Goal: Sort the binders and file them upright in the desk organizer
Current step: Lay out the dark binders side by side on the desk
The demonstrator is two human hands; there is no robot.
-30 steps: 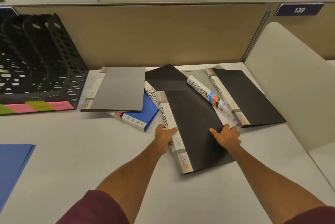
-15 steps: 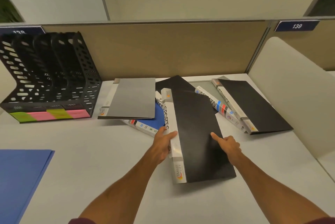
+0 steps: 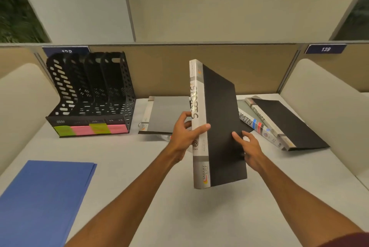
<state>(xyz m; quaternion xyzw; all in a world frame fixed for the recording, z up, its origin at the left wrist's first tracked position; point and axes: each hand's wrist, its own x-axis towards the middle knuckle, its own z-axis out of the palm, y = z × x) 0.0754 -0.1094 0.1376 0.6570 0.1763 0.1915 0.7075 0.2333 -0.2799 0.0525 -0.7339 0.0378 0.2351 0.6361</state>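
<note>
A black binder (image 3: 221, 118) with a white spine marked SPORTS stands nearly upright in the air above the desk. My left hand (image 3: 184, 133) grips its spine, thumb across the front. My right hand (image 3: 246, 145) holds the black cover from the right side. The black perforated desk organizer (image 3: 89, 94) stands at the back left with its slots showing nothing inside and coloured labels on its base. A grey binder (image 3: 165, 114) lies flat behind my left hand. The ADMIN binder (image 3: 257, 126) and the black FINANCE binder (image 3: 287, 124) lie flat at the right.
A blue folder (image 3: 44, 196) lies flat at the front left. Cream partition panels (image 3: 327, 110) close both sides of the desk, and a tan divider runs along the back.
The SPORTS binder was lying flat on the pile; both hands have lifted it off the desk and tipped it up on end. The camera has tilted upward.
</note>
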